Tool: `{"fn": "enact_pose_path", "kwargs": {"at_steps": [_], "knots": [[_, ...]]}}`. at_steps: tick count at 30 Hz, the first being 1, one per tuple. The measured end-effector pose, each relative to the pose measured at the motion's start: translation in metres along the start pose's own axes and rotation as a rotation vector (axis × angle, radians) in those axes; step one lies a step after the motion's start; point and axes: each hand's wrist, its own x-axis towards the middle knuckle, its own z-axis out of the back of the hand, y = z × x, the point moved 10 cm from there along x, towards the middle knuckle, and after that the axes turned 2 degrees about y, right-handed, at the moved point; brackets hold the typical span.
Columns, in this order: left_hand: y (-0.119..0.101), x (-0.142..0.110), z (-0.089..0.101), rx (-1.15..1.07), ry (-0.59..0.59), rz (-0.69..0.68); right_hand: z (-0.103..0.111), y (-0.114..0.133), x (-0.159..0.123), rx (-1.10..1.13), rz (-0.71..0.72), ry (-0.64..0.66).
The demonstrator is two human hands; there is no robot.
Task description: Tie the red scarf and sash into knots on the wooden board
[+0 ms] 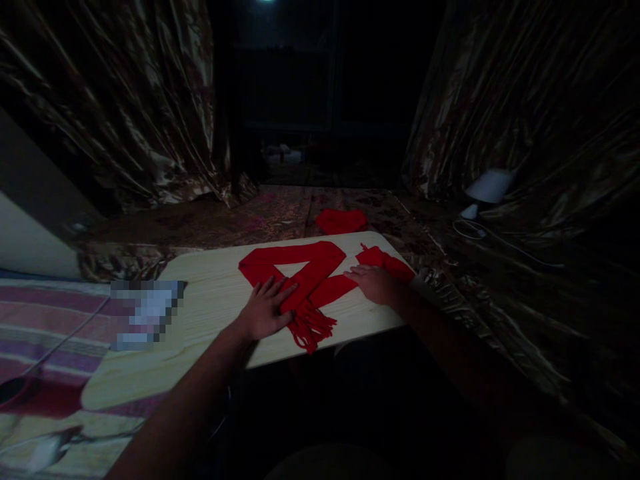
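Note:
A red scarf (pixel 320 270) with a fringed end lies on a pale wooden board (pixel 210 300), bent into a loop with the wood showing through its middle. My left hand (pixel 265 310) rests flat with spread fingers on the scarf, just left of the fringe. To the right, my right hand (pixel 375 283) lies over another stretch of the red cloth, its fingers stretched out toward the left. A bunched part of the red cloth shows beyond and beside that hand. The underside of both palms is hidden.
Behind the board, another red cloth (pixel 341 221) sits on a patterned cover. A small white lamp (pixel 487 188) with a cord stands at the right. A blurred-out flat object (pixel 145 313) lies at the board's left, by a striped bedcover (pixel 55 307). Curtains (pixel 150 100) hang behind.

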Motion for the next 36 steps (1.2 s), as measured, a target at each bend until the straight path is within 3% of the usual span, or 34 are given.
{"fn": "enact_pose_path", "kwargs": {"at_steps": [6,8,11,14,17,21,25,29,32,36], "knots": [[0.000,0.000,0.000,-0.004,0.008,0.012,0.011,-0.060,-0.022,-0.093,-0.324,-0.017],[0.000,0.000,0.000,-0.009,0.011,0.015,0.028,-0.074,-0.028,-0.044,-0.430,-0.101],[0.000,0.000,0.001,-0.015,0.018,0.018,0.067,-0.081,-0.032,0.071,-0.531,-0.335],[-0.001,0.000,0.003,-0.022,0.020,0.018,0.109,-0.066,-0.024,0.170,-0.539,-0.533],[-0.002,0.000,0.003,-0.038,0.013,0.017,0.146,-0.031,-0.001,0.262,-0.459,-0.624],[0.002,0.000,0.003,-0.111,-0.037,0.005,0.169,0.036,0.041,0.294,-0.304,-0.511],[0.016,-0.001,0.011,-0.406,-0.193,-0.018,0.158,0.105,0.078,0.213,-0.140,-0.304],[0.030,-0.011,0.033,-0.751,-0.493,-0.048,0.117,0.152,0.104,0.165,-0.021,-0.126],[0.027,-0.013,0.039,-0.735,-0.560,-0.045,0.089,0.164,0.116,0.244,0.002,-0.052],[0.027,-0.010,0.038,-0.620,-0.549,0.034,0.076,0.155,0.121,0.413,-0.012,-0.042]]}}
